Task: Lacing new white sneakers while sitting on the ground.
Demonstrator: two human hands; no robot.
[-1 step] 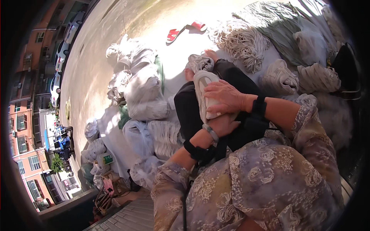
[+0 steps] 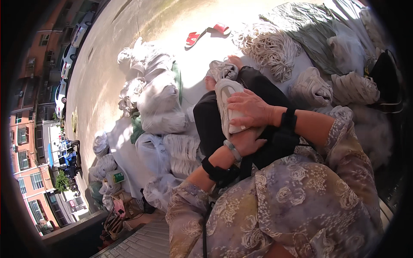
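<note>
A long white piece with a rounded end, shaped like a shoe sole (image 2: 223,96), lies lengthwise on my dark-trousered lap. My right hand (image 2: 251,107) rests over it from the right, its fingers curled across the top. At the near end, my left hand (image 2: 245,142) wraps round the piece from below; most of its fingers are hidden, and its thumb points right. Past the far end, between my bare feet, sits a coil of white strips (image 2: 223,70).
Left of my legs lie bundles of white strips (image 2: 183,150) and clear plastic bags (image 2: 161,107). On the right are a heap of loose pale cords (image 2: 275,49), more rolled bundles (image 2: 316,88) and a grey-green sheet (image 2: 301,26). Red sandals (image 2: 193,38) lie ahead on the ground.
</note>
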